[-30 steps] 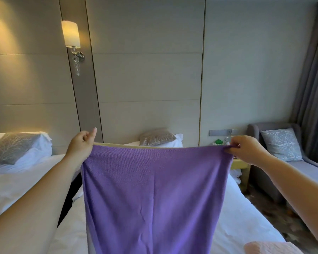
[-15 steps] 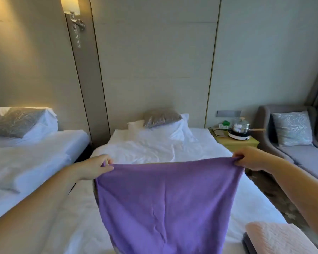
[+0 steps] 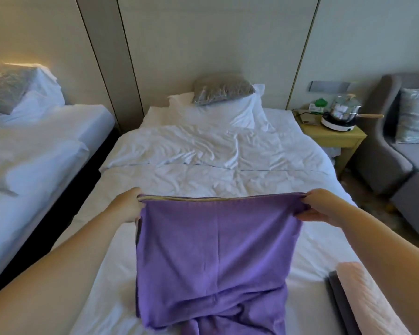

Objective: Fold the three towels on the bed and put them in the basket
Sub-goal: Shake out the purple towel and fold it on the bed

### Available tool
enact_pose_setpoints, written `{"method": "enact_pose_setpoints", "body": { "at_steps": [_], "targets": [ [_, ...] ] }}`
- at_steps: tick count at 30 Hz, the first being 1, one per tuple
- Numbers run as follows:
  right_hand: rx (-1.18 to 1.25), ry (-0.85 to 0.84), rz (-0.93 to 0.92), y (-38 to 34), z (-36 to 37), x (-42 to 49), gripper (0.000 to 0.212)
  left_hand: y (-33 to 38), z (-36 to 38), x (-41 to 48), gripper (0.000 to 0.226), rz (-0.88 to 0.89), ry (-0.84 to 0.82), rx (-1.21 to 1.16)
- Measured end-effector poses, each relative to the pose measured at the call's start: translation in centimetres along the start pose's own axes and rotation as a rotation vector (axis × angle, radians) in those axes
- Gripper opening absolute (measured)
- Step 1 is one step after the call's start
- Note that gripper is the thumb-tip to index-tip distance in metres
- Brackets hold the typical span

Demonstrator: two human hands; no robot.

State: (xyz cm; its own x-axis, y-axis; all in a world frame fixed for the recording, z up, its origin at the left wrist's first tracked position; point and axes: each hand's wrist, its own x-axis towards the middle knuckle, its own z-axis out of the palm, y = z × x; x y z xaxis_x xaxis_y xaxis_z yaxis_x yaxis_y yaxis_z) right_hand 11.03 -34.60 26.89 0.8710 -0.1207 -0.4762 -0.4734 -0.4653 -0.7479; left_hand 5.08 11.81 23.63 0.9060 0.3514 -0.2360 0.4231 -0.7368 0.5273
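L hand (image 3: 127,205) grips purple towel (image 3: 211,250) at its top-left corner, fingers curled onto the edge. R hand (image 3: 322,206) pinches the top-right corner betw. thumb & fingers. Towel is stretched taut betw. both hands, top edge level, w/ a pale strip along it. It hangs over the middle of the bed (image 3: 203,177), lower end crumpled on the sheet at the bed's near end. Pink towel (image 3: 363,293) lies folded at the bed's near-right corner, atop a dark towel (image 3: 336,301), apart from the purple one.
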Motion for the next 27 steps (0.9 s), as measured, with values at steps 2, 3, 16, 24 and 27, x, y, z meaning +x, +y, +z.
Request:
{"method": "enact_pose_setpoints", "body": {
  "at_steps": [2,3,16,24,27],
  "targets": [
    [0.155,0.068,-0.036,-2.7,0.0,2.8,0.024,2.4,-0.4,3.1,0.009,-0.073,0.052,-0.308],
    [0.220,0.101,-0.069,-4.5,-0.2,4.1,0.028,3.8,-1.1,4.9,0.012,-0.062,0.088,-0.418],
    [0.779,0.298,-0.696,-26.3,-8.1,7.5,0.018,22.3,-17.2,14.9,0.014,0.410,0.742,-0.602],
    [0.686,0.361,-0.788,-23.1,-10.2,2.3,0.021,20.4,-19.8,7.9,0.014,0.567,0.774,-0.556],
    [0.420,0.410,-0.700,-17.2,-9.1,0.8,0.024,15.7,-16.9,4.7,0.015,0.547,0.644,-0.484]
  ]
}}
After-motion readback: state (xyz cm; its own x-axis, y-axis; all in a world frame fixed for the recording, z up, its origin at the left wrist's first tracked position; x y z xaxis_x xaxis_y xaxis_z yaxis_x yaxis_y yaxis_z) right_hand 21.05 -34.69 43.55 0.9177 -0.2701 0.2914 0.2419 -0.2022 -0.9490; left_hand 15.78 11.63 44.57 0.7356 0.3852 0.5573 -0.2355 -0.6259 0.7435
